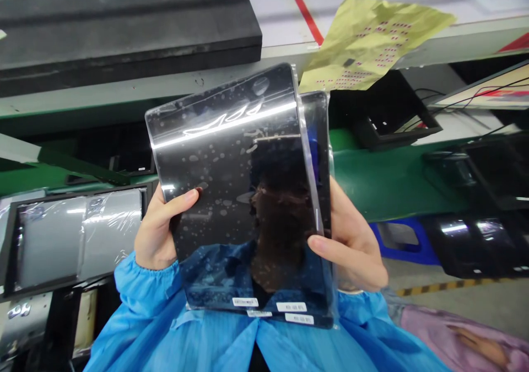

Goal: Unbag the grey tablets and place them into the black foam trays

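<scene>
Two glossy black screen panels [223, 173] are held up in front of my chest, the upper one overlapping the lower one, whose edge shows on the right. Bubbled clear film covers the front panel, and small white labels [291, 307] sit along the bottom edges. My left hand [159, 228] grips the left edge, thumb on the front face. At the right edge my right hand [351, 240] clasps the panels, thumb pressed on the front and fingers hidden behind.
A long black block [124, 25] lies on the upper shelf, and a yellow printed paper [372, 41] hangs off its edge. Film-wrapped silver panels [78, 234] fill a black tray at left. A blue frame [409, 245] and dark panels [475, 240] stand at right, near another person's purple sleeve [438, 328].
</scene>
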The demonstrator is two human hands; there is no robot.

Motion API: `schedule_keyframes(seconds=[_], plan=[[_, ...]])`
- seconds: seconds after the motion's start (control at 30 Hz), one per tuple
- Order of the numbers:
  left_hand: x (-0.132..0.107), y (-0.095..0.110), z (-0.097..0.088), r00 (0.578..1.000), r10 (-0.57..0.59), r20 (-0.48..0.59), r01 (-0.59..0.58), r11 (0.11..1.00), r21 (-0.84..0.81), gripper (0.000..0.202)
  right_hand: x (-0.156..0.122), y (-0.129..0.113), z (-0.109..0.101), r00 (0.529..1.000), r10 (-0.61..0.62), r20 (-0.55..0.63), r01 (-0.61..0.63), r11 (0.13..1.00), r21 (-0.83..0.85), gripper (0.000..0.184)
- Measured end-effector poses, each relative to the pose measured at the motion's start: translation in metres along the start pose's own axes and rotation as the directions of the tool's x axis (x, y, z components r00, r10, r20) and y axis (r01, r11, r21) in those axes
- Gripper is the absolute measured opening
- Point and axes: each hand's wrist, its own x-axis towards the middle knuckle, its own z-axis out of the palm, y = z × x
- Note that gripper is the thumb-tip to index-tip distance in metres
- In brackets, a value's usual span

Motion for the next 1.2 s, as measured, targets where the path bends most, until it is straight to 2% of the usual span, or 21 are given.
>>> schedule_keyframes(seconds=[0.17, 0.33, 0.7, 0.83, 0.97, 1.1, 1.2], plan=[[-0.001, 0.005, -0.002, 0.999, -0.04, 0.007, 0.04, 0.999, -0.001, 0.059, -0.003, -0.011, -0.003, 0.991, 0.136, 0.011, -0.135, 0.987, -0.085, 0.077], [-0.004, 0.006, 0.0, 0.999, -0.036, -0.032, 0.037, 0.999, 0.029, 0.058, -0.005, -0.006, -0.003, 0.997, 0.057, -0.047, -0.063, 0.989, -0.136, 0.081], [-0.004, 0.007, 0.002, 0.999, -0.028, -0.02, 0.029, 0.997, 0.073, 0.06, -0.004, -0.009, -0.004, 0.999, 0.032, -0.008, -0.032, 0.995, -0.095, 0.071], [-0.009, 0.007, 0.0, 0.999, -0.016, 0.028, 0.013, 0.995, 0.099, 0.062, 0.002, 0.001, -0.003, 0.989, -0.089, -0.119, 0.073, 0.989, -0.128, 0.051], [-0.015, 0.007, 0.0, 0.999, -0.01, 0.046, 0.003, 0.988, 0.153, 0.065, 0.008, 0.006, 0.001, 0.958, -0.161, -0.236, 0.119, 0.976, -0.183, 0.04], [-0.011, 0.004, -0.005, 0.994, 0.032, 0.104, -0.05, 0.985, 0.166, 0.067, 0.01, 0.005, 0.007, 0.936, -0.116, -0.333, 0.075, 0.988, -0.132, 0.023], [-0.006, 0.003, -0.008, 0.992, 0.01, 0.129, -0.033, 0.984, 0.175, 0.066, 0.011, 0.002, 0.012, 0.927, -0.058, -0.37, 0.048, 0.998, -0.035, 0.027]])
